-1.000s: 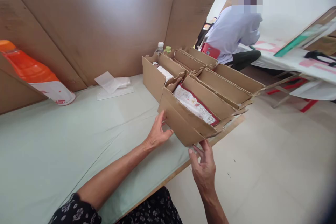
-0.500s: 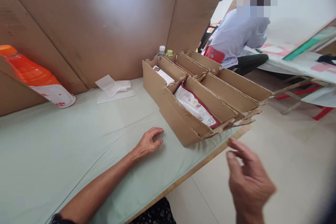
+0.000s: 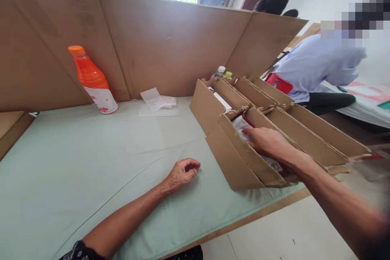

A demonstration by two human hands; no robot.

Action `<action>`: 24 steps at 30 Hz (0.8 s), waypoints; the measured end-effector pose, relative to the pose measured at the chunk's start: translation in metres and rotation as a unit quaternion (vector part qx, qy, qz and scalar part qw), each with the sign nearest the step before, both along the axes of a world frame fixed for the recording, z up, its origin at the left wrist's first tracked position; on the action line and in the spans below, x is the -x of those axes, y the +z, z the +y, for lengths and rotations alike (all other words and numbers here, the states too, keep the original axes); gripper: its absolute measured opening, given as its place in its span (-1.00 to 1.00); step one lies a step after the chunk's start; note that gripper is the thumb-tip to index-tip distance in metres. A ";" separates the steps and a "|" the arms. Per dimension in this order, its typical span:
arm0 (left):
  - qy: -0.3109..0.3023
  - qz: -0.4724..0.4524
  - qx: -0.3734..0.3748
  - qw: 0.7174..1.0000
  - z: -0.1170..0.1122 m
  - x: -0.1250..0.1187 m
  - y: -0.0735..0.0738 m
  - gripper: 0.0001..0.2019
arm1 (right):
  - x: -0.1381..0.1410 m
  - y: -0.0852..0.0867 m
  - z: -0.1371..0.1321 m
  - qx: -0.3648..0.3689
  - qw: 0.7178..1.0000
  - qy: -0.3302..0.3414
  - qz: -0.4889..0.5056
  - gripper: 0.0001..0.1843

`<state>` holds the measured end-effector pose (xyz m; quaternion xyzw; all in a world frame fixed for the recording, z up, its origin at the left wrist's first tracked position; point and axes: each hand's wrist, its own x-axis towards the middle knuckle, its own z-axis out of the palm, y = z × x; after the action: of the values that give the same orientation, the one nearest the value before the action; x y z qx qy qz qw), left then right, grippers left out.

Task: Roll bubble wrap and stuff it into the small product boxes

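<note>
A divided cardboard box (image 3: 231,166) with several long compartments stands at the table's right edge. My right hand (image 3: 265,142) reaches into its nearest compartment, fingers stretched out flat on a red-and-white packet (image 3: 239,122); my forearm hides most of the packet. My left hand (image 3: 183,172) rests on the pale green table cover (image 3: 91,150) just left of the box. Its fingers are curled into a loose fist with nothing in them.
An orange bottle (image 3: 91,79) leans on the tall cardboard screen (image 3: 170,48) behind the table. Folded clear plastic (image 3: 158,101) lies near the screen. Two small bottles (image 3: 219,71) stand behind the box. A seated person in a light-blue shirt (image 3: 317,65) is at the right.
My right hand has moved from the air beside the table into the box's near compartment. My left hand stays on the table, fingers more curled. The view has shifted left and up.
</note>
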<state>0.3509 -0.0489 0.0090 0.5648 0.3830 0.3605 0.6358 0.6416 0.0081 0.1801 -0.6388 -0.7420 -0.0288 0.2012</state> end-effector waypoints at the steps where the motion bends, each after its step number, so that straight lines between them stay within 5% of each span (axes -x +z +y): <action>1: 0.003 -0.001 0.006 1.000 0.000 0.003 0.005 -0.70 | 0.000 0.011 -0.007 -0.008 0.999 -0.019 -0.026 -0.61; 4: -0.005 -0.054 0.017 0.998 -0.005 0.010 0.029 -0.44 | 0.017 0.047 -0.043 -0.053 0.994 -0.072 -0.058 -0.62; 6: -0.034 -0.149 0.032 0.988 -0.009 0.011 0.051 -0.18 | 0.047 0.059 -0.067 -0.054 0.998 -0.028 -0.014 -0.59; 8: -0.059 -0.246 0.054 0.966 -0.013 0.011 0.071 -0.08 | 0.085 0.055 -0.081 -0.001 0.996 0.081 0.026 -0.63; 11: -0.021 -0.289 0.096 0.952 -0.015 0.015 0.085 -0.29 | 0.129 0.039 -0.077 0.109 0.977 0.177 0.056 -0.69; 15: 0.077 -0.250 0.146 0.954 -0.003 0.040 0.065 -0.47 | 0.128 0.048 -0.032 0.155 0.963 0.187 0.118 -0.67; 19: 0.138 -0.166 0.129 0.968 0.021 0.066 0.028 -0.48 | 0.086 0.064 0.047 0.062 0.997 0.025 0.048 -0.75; 21: 0.135 -0.146 0.126 0.972 0.030 0.072 0.016 -0.45 | 0.068 0.060 0.082 0.129 0.991 -0.002 -0.036 -0.82; 24: 0.113 -0.136 0.126 0.976 0.035 0.076 0.010 -0.44 | 0.055 0.048 0.110 0.251 0.963 0.054 -0.086 -0.69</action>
<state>0.2752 -0.0143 0.0188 0.3789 0.3965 0.4527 0.7030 0.5871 0.1184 0.2285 -0.6233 -0.7731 0.1142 -0.0289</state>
